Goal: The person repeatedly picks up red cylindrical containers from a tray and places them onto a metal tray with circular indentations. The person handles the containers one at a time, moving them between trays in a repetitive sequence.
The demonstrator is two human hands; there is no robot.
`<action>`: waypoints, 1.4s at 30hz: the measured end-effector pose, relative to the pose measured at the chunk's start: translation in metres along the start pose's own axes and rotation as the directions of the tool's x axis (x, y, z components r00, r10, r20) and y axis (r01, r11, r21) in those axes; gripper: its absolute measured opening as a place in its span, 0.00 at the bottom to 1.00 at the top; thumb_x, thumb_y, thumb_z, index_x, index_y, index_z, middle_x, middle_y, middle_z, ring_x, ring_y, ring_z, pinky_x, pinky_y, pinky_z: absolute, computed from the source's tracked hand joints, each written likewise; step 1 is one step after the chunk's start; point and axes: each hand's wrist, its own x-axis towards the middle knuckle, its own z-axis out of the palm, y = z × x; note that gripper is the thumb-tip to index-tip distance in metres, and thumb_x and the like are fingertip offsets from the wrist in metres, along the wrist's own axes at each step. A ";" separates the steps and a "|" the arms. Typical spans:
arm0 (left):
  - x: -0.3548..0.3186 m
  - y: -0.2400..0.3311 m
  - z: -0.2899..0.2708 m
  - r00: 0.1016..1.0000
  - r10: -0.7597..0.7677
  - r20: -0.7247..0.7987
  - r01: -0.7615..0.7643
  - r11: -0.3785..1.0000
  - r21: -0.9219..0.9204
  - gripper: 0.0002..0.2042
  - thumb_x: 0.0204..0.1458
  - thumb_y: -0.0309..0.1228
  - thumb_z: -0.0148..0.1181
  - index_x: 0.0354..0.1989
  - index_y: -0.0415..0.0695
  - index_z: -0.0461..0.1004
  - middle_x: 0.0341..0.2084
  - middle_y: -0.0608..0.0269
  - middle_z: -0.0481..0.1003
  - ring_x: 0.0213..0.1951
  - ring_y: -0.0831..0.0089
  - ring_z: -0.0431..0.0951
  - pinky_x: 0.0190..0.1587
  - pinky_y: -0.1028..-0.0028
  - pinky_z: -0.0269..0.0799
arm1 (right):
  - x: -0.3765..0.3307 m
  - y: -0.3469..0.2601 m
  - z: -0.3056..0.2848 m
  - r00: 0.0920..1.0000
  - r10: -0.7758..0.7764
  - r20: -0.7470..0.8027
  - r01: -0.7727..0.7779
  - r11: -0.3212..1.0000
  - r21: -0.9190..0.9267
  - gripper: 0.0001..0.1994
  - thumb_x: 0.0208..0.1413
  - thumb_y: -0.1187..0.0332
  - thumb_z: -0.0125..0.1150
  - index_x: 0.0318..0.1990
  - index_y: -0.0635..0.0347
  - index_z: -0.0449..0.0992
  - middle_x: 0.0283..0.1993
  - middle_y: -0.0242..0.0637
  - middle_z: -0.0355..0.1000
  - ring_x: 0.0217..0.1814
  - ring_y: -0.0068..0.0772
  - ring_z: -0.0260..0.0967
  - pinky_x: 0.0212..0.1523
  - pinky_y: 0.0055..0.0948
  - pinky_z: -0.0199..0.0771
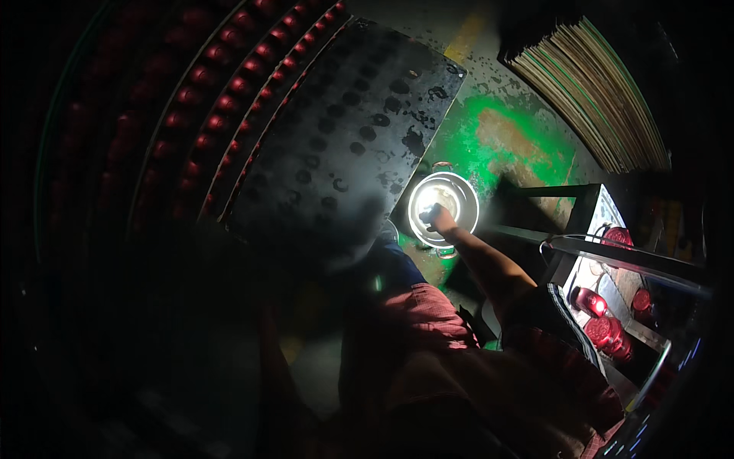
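My right hand (439, 219) reaches down into a round metal pot (472, 200) with two side handles, standing on the green floor. Its fingers look curled together over the brightly lit inside of the pot; what they hold, if anything, is hidden by glare and shadow. On my left, what looks like my forearm (274, 359) fades into deep shadow, so the hand and its fingers cannot be made out. Just left of the pot lies a wide dark sheet or tabletop (306, 145) dotted with dark round wet marks.
Stacked layers of shiny red round-topped objects (216, 122) rise at the left. A stack of thin boards (589, 92) stands far right. At my right, a metal-framed stand (604, 210) carries several red containers (604, 333). Much of the lower left is dark.
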 end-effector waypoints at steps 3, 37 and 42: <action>0.068 -0.069 0.006 0.994 -0.052 -0.099 0.042 0.994 -0.099 0.21 0.65 0.44 0.48 0.60 0.45 0.67 0.44 0.62 0.73 0.45 0.70 0.73 0.52 0.68 0.69 | 0.123 0.021 0.019 0.982 0.169 -0.080 -0.187 0.868 -0.459 0.37 0.47 0.49 0.72 0.59 0.63 0.67 0.56 0.52 0.71 0.58 0.44 0.70 0.57 0.41 0.69; 0.040 -0.024 0.000 0.891 0.090 -0.445 -0.001 0.980 0.198 0.38 0.57 0.61 0.47 0.65 0.41 0.63 0.53 0.43 0.72 0.55 0.56 0.74 0.54 0.60 0.71 | 0.103 -0.118 0.029 1.000 -0.022 -0.014 0.025 0.638 0.769 0.27 0.66 0.56 0.45 0.66 0.66 0.61 0.68 0.50 0.60 0.67 0.48 0.60 0.63 0.44 0.64; -0.009 -0.045 -0.064 0.884 0.041 -0.466 0.041 0.985 0.165 0.40 0.55 0.63 0.48 0.62 0.38 0.65 0.51 0.42 0.74 0.54 0.55 0.75 0.52 0.60 0.71 | 0.002 -0.131 0.049 0.999 -0.022 0.046 -0.025 0.569 0.822 0.26 0.62 0.55 0.49 0.62 0.63 0.65 0.61 0.50 0.67 0.60 0.50 0.65 0.60 0.44 0.64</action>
